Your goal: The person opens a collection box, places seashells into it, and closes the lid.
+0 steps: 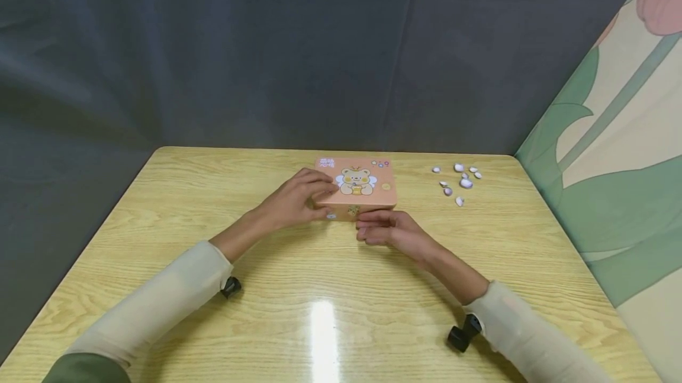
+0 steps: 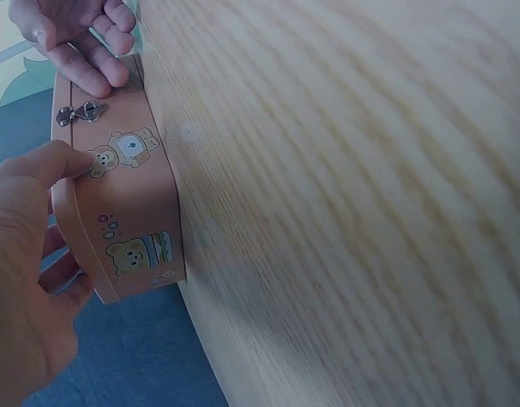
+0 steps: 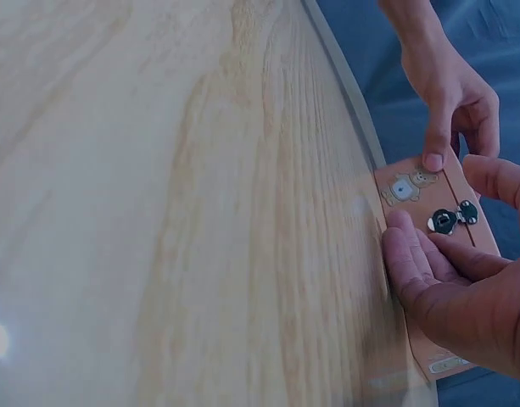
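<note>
A peach-coloured hinged box with a bear picture on its lid stands near the table's far edge, its lid down. On its front is a small metal latch; I cannot tell whether it is fastened. My left hand grips the box's left part, thumb on the front face and fingers over the lid and side. In front of the box, right of the latch, my right hand has its fingers loosely bent. The right wrist view puts its fingertips close beside the latch, with nothing plainly pinched.
Several small white and purple shells lie scattered on the wooden table to the right of the box. A dark curtain hangs behind the table. A flower-patterned cloth borders its right side.
</note>
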Tool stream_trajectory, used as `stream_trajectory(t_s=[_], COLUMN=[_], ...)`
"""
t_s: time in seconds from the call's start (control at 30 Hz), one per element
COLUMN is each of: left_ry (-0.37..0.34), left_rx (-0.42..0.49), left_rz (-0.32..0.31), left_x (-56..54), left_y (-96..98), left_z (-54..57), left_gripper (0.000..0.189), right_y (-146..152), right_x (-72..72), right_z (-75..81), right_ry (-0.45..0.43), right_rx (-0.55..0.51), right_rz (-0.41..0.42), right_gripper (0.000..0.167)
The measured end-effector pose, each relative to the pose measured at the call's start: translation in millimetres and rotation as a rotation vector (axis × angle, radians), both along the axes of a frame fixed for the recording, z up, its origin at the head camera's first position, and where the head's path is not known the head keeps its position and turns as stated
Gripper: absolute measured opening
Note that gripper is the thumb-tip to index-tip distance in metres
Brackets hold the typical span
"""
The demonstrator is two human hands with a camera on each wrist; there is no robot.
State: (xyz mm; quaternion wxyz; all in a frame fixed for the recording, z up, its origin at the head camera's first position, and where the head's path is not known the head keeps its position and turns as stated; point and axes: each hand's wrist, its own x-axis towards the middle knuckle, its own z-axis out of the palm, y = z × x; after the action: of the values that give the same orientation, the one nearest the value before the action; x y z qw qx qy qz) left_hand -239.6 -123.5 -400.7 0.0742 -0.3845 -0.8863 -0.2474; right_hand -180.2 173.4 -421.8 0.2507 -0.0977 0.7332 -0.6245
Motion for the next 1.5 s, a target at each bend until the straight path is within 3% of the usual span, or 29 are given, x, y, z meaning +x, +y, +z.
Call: stream_trajectory(t_s=[0.37, 0.6, 0.87, 1.07, 1.3, 1.5], left_ry=[-0.009, 0.002, -0.050, -0.050, -0.007, 0.011], left_rx=[0.002, 0.015, 0.035, 0.071, 0.114, 0.149], left_rz=[-0.018, -0.021, -0.054, -0.066, -0.085, -0.085], left_x=[-2.5, -1.7, -4.3, -6.7, -7.2, -9.1], left_y=[-0.9, -2.5, -6.1, -8.3, -8.8, -9.7], left_z=[-4.1, 2.6, 10.9, 11.2, 8.6, 7.5], left_gripper=[0.048, 0.047, 0.047, 0.044, 0.042, 0.037], right_y=[-4.2, -3.7, -0.8, 1.2, 16.3, 39.0], right_x=[2.1, 4.4, 6.0, 8.5, 11.7, 6.5], right_z=[-2.7, 1.5, 5.8, 6.7, 11.9, 19.7], right_ry=[-0.028, -0.012, 0.020, 0.039, 0.172, 0.312], right_rx=[-0.026, -0.025, -0.030, -0.015, 0.078, 0.109], right_rz=[-0.030, -0.041, -0.025, -0.048, -0.143, -0.271], right_gripper=[0.059, 0.054, 0.055, 0.055, 0.043, 0.029])
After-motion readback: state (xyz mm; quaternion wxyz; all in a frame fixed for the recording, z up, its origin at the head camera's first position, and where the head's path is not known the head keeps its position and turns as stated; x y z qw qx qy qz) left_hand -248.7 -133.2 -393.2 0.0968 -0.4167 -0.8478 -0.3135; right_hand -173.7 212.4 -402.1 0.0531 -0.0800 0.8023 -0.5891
